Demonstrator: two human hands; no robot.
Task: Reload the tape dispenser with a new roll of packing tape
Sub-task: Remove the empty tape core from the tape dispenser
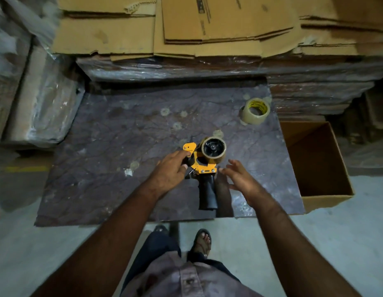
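A yellow tape dispenser (204, 166) with a black handle lies on the dark marbled table (113, 146), handle toward me. A thin brown roll (214, 150) sits on its black hub. My left hand (172, 171) rests against the dispenser's left side, fingers touching the yellow front plate. My right hand (239, 174) hovers just right of the dispenser with fingers spread, fingertips near the yellow frame. A clear packing tape roll (255, 111) with a yellow-printed core lies at the table's far right corner.
An open cardboard box (327, 197) stands on the floor right of the table. Flattened cardboard sheets (186, 28) lie stacked on wrapped pallets behind. Plastic-wrapped bundles (36, 99) are at the left. My sandalled feet stand below the table edge.
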